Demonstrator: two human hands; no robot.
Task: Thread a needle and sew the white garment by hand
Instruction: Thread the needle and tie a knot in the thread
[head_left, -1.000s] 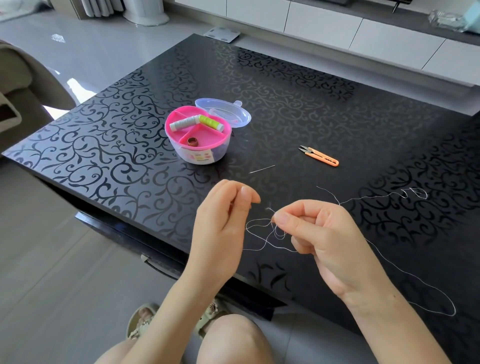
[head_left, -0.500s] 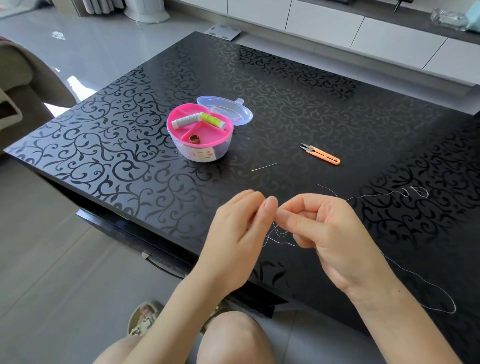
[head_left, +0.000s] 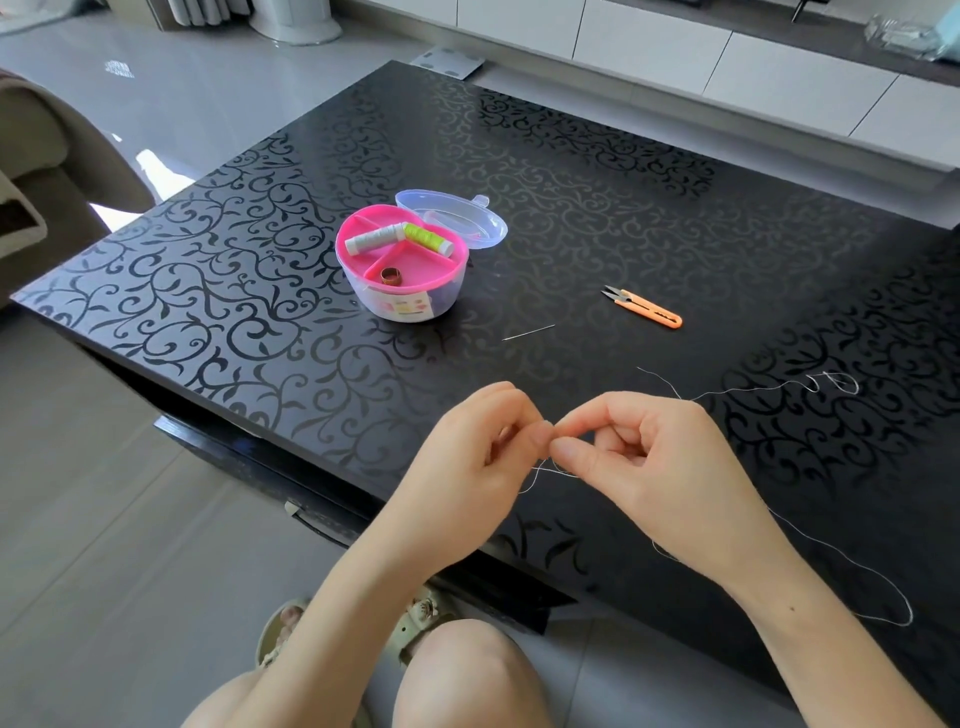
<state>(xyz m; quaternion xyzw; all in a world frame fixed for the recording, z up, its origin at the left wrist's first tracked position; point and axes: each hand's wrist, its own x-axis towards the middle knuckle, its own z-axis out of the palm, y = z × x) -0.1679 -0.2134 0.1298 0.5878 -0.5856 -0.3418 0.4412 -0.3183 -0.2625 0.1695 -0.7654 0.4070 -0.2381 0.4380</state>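
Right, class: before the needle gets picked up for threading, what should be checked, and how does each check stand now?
1. Thread gripped: left hand and right hand both pinch the thread. Ok.
2. Needle free to pick up: it lies alone on the table. Ok.
3. Thread end tidy: too fine to see. Cannot tell.
4. Tail untangled: it loops on the table at far right. Cannot tell.
5. Snips at hand: they lie beyond the needle. Ok.
6. Cloth ready: no white garment in view. Not ok.

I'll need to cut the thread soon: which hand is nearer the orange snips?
Right. The right hand lies straight toward the person from the orange snips; the left hand is farther off, leftward.
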